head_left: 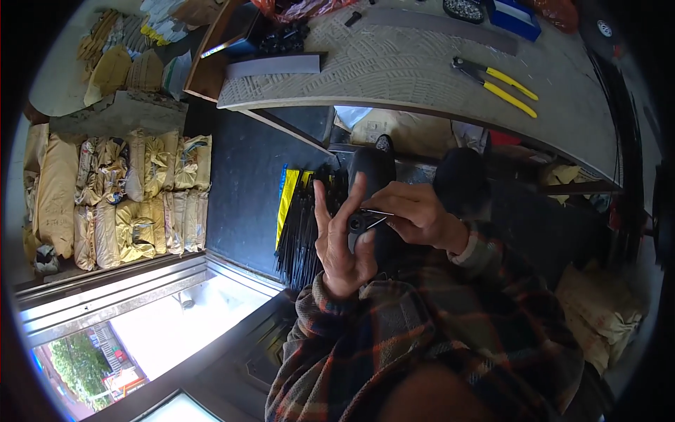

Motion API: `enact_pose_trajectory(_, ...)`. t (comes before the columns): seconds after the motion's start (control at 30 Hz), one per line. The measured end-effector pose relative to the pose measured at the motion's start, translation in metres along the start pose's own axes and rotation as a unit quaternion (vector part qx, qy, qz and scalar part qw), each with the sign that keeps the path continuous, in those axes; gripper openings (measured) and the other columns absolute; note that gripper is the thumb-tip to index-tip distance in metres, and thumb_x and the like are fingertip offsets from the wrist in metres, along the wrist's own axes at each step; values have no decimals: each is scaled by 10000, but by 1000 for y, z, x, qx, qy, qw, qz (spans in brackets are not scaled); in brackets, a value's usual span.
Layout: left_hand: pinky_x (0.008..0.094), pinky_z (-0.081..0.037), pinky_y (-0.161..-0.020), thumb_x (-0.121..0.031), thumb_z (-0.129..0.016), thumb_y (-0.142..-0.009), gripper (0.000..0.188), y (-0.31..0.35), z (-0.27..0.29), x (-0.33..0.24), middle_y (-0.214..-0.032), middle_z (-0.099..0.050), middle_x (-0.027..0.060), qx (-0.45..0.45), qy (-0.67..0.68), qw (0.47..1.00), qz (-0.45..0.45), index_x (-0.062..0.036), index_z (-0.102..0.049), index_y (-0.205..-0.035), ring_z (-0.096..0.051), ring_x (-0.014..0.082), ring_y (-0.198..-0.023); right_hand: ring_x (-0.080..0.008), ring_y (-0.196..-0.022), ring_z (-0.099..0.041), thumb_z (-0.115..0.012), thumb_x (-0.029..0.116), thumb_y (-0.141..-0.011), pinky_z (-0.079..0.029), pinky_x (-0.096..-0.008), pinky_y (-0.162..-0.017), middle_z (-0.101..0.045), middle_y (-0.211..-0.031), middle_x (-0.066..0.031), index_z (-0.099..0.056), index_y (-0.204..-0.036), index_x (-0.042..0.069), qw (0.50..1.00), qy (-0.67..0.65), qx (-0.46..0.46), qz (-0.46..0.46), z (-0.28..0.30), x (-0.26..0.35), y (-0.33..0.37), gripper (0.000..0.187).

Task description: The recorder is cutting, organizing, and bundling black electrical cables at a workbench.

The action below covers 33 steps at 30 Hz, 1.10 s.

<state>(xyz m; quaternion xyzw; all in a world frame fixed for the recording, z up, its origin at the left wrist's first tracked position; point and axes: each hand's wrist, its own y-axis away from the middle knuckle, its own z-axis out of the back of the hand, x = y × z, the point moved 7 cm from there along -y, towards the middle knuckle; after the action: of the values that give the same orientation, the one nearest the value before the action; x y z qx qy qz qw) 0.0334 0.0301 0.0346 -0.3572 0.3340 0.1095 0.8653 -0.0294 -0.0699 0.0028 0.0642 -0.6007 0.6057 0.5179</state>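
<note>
In front of my lap, my left hand (pixel 341 247) grips a small black round part (pixel 356 224) with a hole in its end. It sits between the thumb and a finger, while other fingers point up. My right hand (pixel 416 213) is closed just to the right of it. From its fingers a thin shiny metal piece (pixel 377 212) reaches toward the black part; it looks like two narrow prongs, but its kind is unclear. Whether the metal touches the part I cannot tell. Left of my hands lies a bundle of long black thin strips (pixel 301 235) beside a yellow strip.
Ahead stands a worktable (pixel 394 67) with yellow-handled pliers (pixel 498 86), a blue box (pixel 515 17), a dish of small pieces (pixel 465 9) and a pile of black parts (pixel 283 36). Wrapped brown packages (pixel 116 200) are stacked at left. A sack (pixel 598 313) stands at right.
</note>
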Motion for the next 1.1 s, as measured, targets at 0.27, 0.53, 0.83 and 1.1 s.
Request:
enact_pose_trajectory(0.27,559,-105,-1040,-198,-499,-865,273,-2,-4,1,-1005,-631,133,-2,84,996,-4,-3,-472,-1054,-574,273,-1040,-237,-679,-622,-644,1,-702,-493,-290,-565,-605,-800,-95,-612,-984,28,1000,9,17,10,5,5,3,286)
enact_pose_trajectory(0.53,515,-124,-1049,-233,-713,-713,290,-11,-21,29,-829,-660,75,82,340,936,41,-22,-614,-885,-605,245,-946,-235,-723,-629,-655,5,-693,-497,-282,-564,-606,-893,-96,-609,-991,48,999,-19,19,30,5,-2,4,304)
enact_pose_trajectory(0.83,453,-453,-805,-481,-599,-772,495,-10,-37,30,-631,-509,55,-14,496,856,145,-31,-506,-955,-570,194,-672,-292,-966,-547,-655,174,-751,-441,-359,-787,-564,-1068,-97,-571,-883,26,922,376,-25,-90,126,-51,-28,215)
enact_pose_trajectory(1.1,248,-337,-493,-651,-344,-803,662,-14,-41,29,-626,-442,64,22,377,918,120,-4,-480,-831,-412,128,-532,-254,-716,-521,-635,254,-785,-431,-346,-615,-501,-778,-70,-483,-813,52,797,594,34,-104,187,-93,-19,253)
